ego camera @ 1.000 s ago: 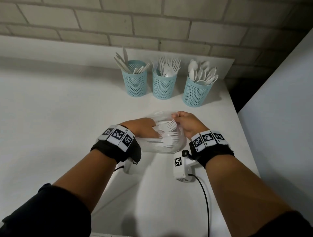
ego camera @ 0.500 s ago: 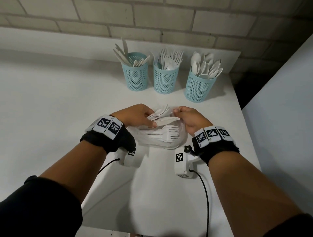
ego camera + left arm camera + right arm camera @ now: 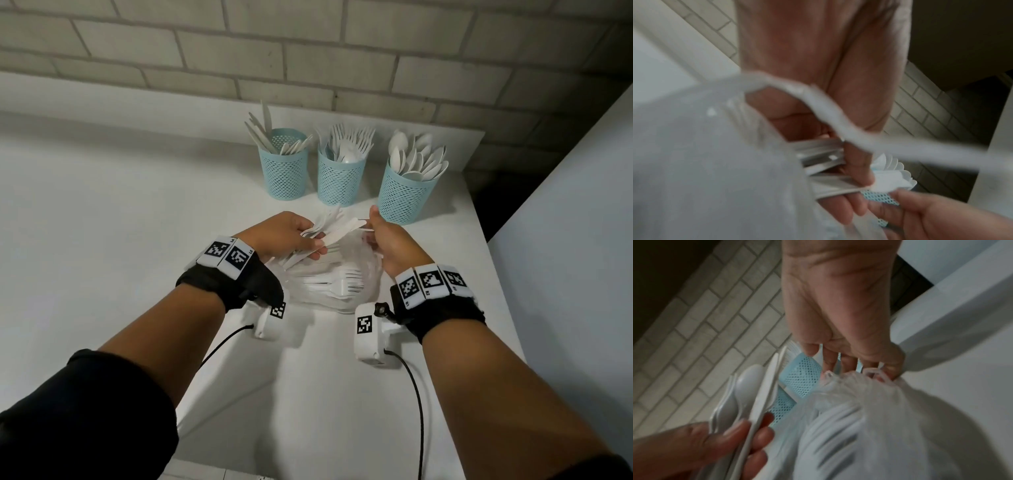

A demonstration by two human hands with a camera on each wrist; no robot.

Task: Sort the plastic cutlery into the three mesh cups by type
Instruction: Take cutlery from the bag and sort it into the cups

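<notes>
Cutlery bunch (image 3: pixel 329 228) gripped in left hand (image 3: pixel 284 236) above clear bag (image 3: pixel 363 267), bag's edge pinched by right hand (image 3: pixel 394 243), three cups (image 3: pixel 340 178) behind.

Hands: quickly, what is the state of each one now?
Left hand: holding a bunch of cutlery.
Right hand: pinching the edge of the plastic bag.

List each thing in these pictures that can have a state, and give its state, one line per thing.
left hand: grips a bunch of cutlery, spoons and a knife.
right hand: pinches the rim of the plastic bag.
plastic bag: open, on the table, forks lying inside.
left cup: upright, holds knives.
middle cup: upright, holds forks and one spoon.
right cup: upright, full of spoons.
</notes>
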